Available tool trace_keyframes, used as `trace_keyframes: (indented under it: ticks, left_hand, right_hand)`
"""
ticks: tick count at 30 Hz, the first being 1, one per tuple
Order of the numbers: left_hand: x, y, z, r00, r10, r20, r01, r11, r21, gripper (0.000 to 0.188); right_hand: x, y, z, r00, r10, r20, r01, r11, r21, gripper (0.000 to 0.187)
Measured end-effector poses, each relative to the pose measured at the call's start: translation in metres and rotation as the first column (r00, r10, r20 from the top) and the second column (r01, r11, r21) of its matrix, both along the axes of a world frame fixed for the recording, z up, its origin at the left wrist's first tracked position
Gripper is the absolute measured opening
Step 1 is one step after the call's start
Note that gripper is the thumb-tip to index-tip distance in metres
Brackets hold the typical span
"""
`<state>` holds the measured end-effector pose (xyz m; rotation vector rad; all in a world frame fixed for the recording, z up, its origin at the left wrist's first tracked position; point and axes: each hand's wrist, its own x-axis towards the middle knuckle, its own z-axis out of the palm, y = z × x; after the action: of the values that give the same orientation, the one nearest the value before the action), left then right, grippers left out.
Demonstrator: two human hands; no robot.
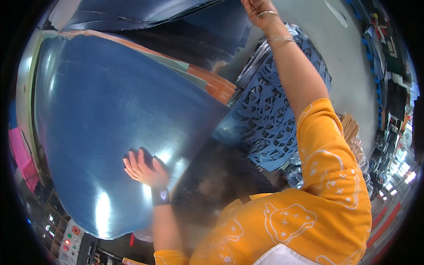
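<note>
L hand on blue sheet, R hand nr dk sheet.

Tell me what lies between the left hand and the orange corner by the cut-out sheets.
In the head view, only the bare, glossy surface of the big blue sheet lies between the left hand and the orange corner.

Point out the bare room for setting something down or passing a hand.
The broad, glossy blue sheet is bare between the left hand and the flat orange-brown strips along its far edge. Smooth grey surface shows right of the outstretched right forearm, below a white scrap. Crowded: beneath that forearm, around the perforated blue sheet.
</note>
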<state>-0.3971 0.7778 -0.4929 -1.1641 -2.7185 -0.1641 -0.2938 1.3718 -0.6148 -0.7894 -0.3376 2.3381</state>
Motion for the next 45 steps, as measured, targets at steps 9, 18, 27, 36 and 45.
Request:
trace_keyframes:
  ticks: [9,18,27,36,45]
  left_hand:
    - [-0.001,-0.003,-0.001,1.000,0.004,0.016,-0.005,0.999,0.033,0.046]
    - [0.001,-0.003,0.001,1.000,0.000,-0.031,0.001,1.000,0.015,0.044]
    - [0.000,-0.001,-0.002,0.997,0.008,-0.081,-0.007,1.000,0.015,0.044]
    - [-0.002,-0.005,-0.004,0.999,-0.025,-0.043,0.026,0.999,0.019,0.045]
    - [0.002,0.000,0.000,0.998,0.041,-0.041,-0.040,0.999,0.011,0.042]
  right_hand:
    - [0.006,-0.096,-0.034,0.562,0.163,0.811,-0.185,0.980,-0.069,0.045]
    - [0.010,-0.047,0.034,0.527,0.101,0.844,-0.313,0.946,0.082,0.023]
    - [-0.027,-0.067,0.023,0.799,-0.220,0.560,0.324,0.941,-0.093,0.036]
    - [0.031,-0.092,-0.060,0.668,-0.071,0.740,0.213,0.972,-0.099,0.034]
    - [0.002,-0.055,0.036,0.715,-0.156,0.681,0.078,0.987,0.144,0.033]
